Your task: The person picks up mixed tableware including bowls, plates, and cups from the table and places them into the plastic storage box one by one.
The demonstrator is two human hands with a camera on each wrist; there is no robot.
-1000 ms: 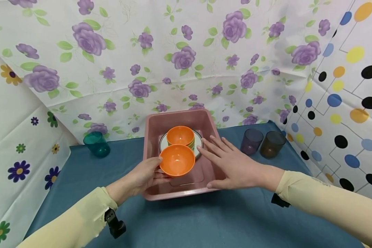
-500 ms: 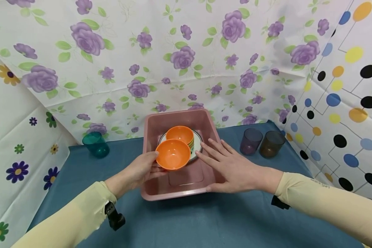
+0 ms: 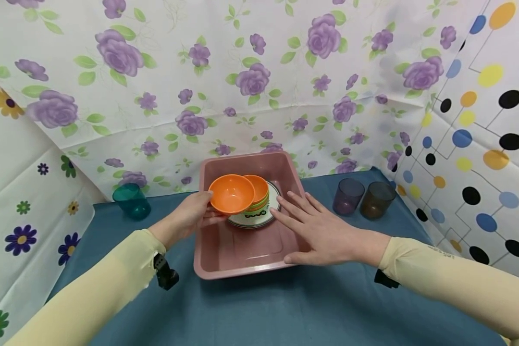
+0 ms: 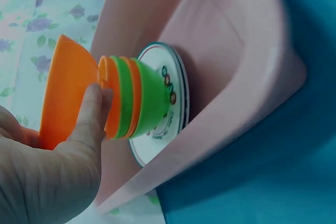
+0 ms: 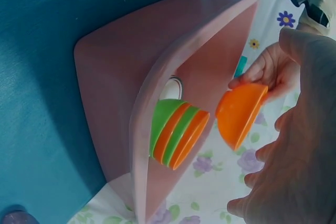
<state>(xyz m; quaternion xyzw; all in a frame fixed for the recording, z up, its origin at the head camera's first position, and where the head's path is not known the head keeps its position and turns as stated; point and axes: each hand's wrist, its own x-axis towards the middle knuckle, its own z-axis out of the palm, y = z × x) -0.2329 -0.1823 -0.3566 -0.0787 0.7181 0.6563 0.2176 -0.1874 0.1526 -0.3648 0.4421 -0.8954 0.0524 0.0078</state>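
My left hand [image 3: 190, 215] pinches an orange bowl [image 3: 231, 193] by its left side, thumb at the rim and fingers beneath. The bowl hangs above the pink basin [image 3: 259, 263], just left of a stack of nested orange and green bowls [image 4: 134, 98]. That stack stands on white plates [image 3: 265, 218] with dark rims inside the basin. In the right wrist view the held bowl [image 5: 240, 114] is apart from the stack. My right hand [image 3: 320, 230] is spread with straight fingers over the basin's right wall; it holds nothing.
A teal cup [image 3: 131, 201] stands on the blue cloth left of the basin. To the right are a purple cup [image 3: 348, 197] and a brown cup [image 3: 377, 200]. A flowered sheet [image 3: 164, 96] hangs behind, with patterned sheets on both sides.
My left hand has carried the orange bowl up and to the left, away from in front of the stack, uncovering more of the stack and plates. The right hand stays nearly still.
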